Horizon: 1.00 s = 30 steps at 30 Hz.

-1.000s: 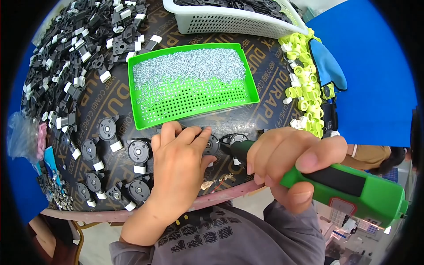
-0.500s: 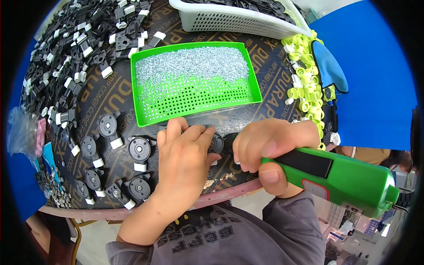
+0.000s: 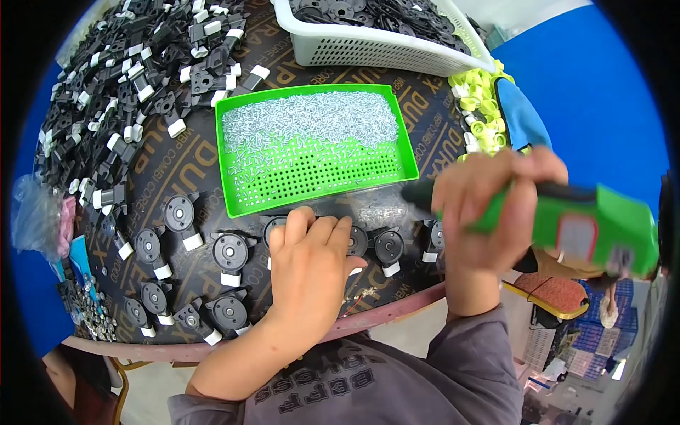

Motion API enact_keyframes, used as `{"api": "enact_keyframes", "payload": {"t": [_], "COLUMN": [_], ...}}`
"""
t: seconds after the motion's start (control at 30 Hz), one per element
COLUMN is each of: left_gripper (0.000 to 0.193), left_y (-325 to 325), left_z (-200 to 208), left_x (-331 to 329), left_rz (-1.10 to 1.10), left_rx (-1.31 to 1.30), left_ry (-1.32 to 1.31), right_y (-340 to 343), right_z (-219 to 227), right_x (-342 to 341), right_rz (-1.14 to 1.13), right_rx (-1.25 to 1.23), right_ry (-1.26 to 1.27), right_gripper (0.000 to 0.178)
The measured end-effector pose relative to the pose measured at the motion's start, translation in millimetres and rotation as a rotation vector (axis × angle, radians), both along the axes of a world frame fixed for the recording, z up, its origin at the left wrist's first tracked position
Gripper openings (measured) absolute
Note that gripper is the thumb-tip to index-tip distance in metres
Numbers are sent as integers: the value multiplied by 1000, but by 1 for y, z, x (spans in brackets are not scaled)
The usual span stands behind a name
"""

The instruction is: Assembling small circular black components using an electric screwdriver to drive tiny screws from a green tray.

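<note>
Right hand [image 3: 496,202] closes around a green-and-black handheld power screwdriver [image 3: 615,227], right of the green perforated plastic tray [image 3: 312,196]. Left hand [image 3: 312,265], fingers partly bent, rests at a round black plastic part [image 3: 359,243] below the tray; its grip cannot be determined.

The power tool [image 3: 615,230] is green-and-black, the tray [image 3: 319,170] green, the tabletop [image 3: 188,159] gold-lettered black.

Narrow bare strip of table [image 3: 379,207] ran between green tray [image 3: 409,142] and wheels [image 3: 388,248]; left hand [image 3: 309,273] plugged its middle, green driver [image 3: 627,227] nose crowded its right end. Wider lane lay right of tray, up to yellow rings [image 3: 487,110]. White basket [image 3: 382,59] blocked far side, parts pile [image 3: 134,88] far left.
</note>
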<state>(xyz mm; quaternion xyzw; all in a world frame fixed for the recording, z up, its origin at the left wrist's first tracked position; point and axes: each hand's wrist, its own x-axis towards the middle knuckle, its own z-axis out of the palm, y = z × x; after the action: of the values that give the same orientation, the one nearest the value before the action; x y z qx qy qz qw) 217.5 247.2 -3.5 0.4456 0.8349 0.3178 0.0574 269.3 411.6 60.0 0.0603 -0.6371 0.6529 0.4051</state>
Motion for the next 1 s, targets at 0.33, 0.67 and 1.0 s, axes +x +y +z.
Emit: {"api": "enact_keyframes", "payload": {"t": [0.33,0.67,1.0], "left_gripper": [58,53,46], "left_y": [-2,2,1], "left_z": [4,5,0], "left_x": [-2,-2,-4], "left_rz": [-17,-28,-8], "left_rx": [20,13,115], "left_ry": [-57,-62,-66], "right_y": [37,41,-22], "right_z": [-39,-41,6], "right_x": [-39,-36,20], "right_rz": [-262,-257,60], "right_rx": [116,132,195], "right_ry": [-109,-83,-5], "right_gripper": [14,15,27]}}
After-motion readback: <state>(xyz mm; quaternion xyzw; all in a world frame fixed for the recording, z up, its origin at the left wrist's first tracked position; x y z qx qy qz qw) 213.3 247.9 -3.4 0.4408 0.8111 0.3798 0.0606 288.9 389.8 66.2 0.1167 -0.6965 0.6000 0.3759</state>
